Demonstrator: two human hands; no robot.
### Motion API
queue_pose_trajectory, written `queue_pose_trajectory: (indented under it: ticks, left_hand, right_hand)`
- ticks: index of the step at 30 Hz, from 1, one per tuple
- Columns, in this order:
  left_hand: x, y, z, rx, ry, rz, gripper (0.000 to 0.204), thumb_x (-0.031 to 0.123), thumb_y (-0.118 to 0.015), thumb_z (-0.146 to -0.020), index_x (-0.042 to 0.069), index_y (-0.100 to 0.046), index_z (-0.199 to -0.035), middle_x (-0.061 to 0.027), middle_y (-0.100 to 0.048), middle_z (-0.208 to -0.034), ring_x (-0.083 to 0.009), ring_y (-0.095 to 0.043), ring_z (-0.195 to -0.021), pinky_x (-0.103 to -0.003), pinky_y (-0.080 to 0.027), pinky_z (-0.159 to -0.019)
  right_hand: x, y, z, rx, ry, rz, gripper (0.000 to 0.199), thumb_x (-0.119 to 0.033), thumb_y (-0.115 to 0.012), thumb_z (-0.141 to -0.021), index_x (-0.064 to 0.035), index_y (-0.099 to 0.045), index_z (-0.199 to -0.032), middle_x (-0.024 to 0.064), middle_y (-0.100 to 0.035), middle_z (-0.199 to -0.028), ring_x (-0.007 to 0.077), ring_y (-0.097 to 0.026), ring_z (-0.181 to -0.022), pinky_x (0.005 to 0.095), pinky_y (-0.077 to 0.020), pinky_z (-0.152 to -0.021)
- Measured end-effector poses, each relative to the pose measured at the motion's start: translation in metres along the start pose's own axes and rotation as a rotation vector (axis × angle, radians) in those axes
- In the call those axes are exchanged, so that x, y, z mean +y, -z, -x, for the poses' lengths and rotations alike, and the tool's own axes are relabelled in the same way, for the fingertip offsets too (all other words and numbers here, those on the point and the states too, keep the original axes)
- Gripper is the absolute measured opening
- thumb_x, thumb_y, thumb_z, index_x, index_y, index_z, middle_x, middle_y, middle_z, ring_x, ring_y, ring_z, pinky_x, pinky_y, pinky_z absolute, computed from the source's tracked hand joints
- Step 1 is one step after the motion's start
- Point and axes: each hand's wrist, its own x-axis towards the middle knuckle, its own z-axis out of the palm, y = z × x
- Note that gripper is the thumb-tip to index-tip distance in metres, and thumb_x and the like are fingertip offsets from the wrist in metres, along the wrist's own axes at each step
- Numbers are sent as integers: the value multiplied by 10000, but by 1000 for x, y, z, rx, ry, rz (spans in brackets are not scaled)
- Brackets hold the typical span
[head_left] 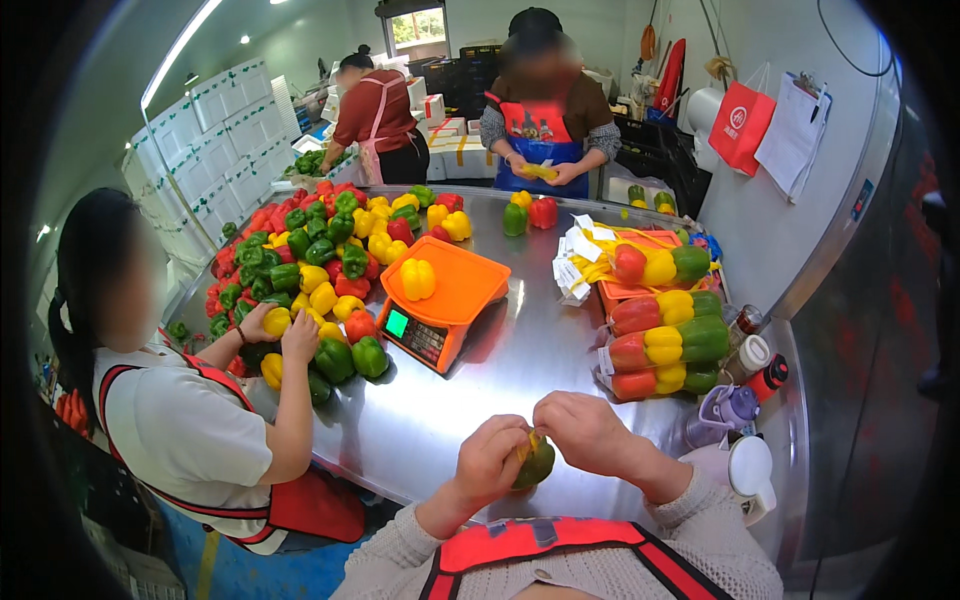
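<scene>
Close to the table's near edge, a dark green bell pepper [537,468] sits under my two hands. A narrow yellow strip [527,444], perhaps netting or a bag's end, shows at its top. My left hand [490,458] is closed on this strip, fingers bent against the pepper's upper left side. My right hand [588,435] is closed in a pinch just above and right of the pepper. Its fingertips nearly meet the left ones, and what they grip is hidden.
An orange scale [455,280] carries a yellow pepper [418,279]; loose peppers [320,240] heap beyond it. Bagged peppers [665,343], a tray of yellow strips with white tags [590,255], bottles [722,408] and a white jug [748,470] line the right. Co-workers stand left and opposite.
</scene>
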Motion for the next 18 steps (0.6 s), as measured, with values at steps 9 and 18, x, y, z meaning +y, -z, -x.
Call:
queue_pose_trajectory:
  ticks: [9,18]
  left_hand:
    - [-3,1,-1,59,-44,-41,201,-84,-688,-778,25,-601,-922,-132,-640,-934,-256,-630,-781,-309,-522,-666]
    - [4,17,-23,-121,-218,-284,147,-5,-710,-724,30,-582,-787,-102,-607,-863,-260,-601,-705,-328,-499,-591]
  right_hand:
    - [-7,0,-1,-21,-218,-415,204,-139,-702,-891,-58,-657,-1073,93,-656,-891,294,-660,-812,353,-535,-677]
    - [-15,29,-16,-70,167,344,127,-122,-639,-745,-102,-545,-827,39,-496,-784,201,-555,-724,331,-450,-602]
